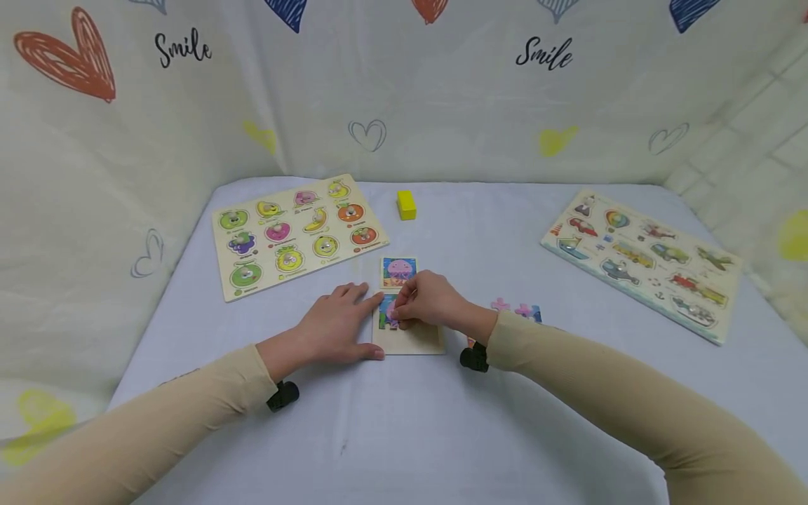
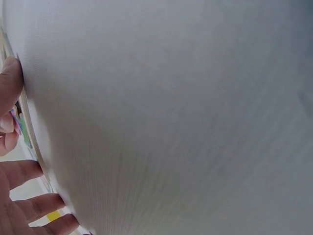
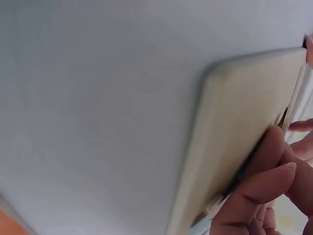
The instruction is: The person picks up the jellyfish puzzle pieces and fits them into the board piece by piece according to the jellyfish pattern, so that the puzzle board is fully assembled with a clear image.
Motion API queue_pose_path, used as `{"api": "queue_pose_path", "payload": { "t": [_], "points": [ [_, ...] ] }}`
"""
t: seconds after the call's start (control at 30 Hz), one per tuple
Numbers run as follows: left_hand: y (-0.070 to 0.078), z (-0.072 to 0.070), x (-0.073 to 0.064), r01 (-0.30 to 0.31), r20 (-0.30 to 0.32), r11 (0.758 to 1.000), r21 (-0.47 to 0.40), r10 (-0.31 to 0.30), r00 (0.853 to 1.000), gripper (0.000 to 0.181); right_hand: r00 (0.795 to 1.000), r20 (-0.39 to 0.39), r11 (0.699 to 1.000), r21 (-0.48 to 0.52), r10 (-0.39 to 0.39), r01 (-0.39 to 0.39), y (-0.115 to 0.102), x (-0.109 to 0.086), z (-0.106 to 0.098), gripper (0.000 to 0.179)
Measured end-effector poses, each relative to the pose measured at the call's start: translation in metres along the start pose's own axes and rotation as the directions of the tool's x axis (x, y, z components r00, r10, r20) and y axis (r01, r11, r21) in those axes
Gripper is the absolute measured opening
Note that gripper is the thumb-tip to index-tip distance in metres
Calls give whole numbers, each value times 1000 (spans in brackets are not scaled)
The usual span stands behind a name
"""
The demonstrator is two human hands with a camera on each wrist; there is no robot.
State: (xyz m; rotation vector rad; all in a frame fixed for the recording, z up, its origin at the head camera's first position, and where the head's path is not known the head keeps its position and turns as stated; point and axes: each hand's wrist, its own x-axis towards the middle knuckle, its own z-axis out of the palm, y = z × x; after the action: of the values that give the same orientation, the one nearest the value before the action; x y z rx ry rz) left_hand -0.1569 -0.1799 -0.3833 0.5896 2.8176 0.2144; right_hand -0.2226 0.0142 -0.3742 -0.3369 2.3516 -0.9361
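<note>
A small wooden puzzle board (image 1: 413, 344) lies flat before me, its upper left part filled with blue, green and pink jigsaw pieces (image 1: 385, 312) and the rest bare wood. My left hand (image 1: 333, 324) rests on the cloth, fingers spread, with thumb and index finger touching the board's left edge. Over the filled part, my right hand (image 1: 429, 303) pinches a pink jigsaw piece between thumb and fingertips, down at the board; the fingers hide most of it. Directly above the board is a picture card (image 1: 399, 271) with a pink sea creature, partly covered by the right hand.
Loose jigsaw pieces (image 1: 522, 310) lie right of the board, partly behind the right forearm. A fruit peg board (image 1: 297, 235) sits at the back left, a vehicle peg board (image 1: 644, 259) at the right. A yellow block (image 1: 407, 205) stands at the back.
</note>
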Motion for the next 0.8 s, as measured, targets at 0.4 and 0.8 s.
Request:
{"api": "queue_pose_path", "payload": {
  "t": [0.4, 0.8],
  "points": [
    [0, 1, 1, 3, 2, 1000, 3, -3, 1000, 96, 999, -41, 995, -98, 9, -13, -9, -1, 3, 16],
    [1, 1, 1, 9, 3, 1000, 1, -9, 1000, 95, 996, -84, 981, -194, -22, 6, -11, -1, 9, 17]
  ]
}}
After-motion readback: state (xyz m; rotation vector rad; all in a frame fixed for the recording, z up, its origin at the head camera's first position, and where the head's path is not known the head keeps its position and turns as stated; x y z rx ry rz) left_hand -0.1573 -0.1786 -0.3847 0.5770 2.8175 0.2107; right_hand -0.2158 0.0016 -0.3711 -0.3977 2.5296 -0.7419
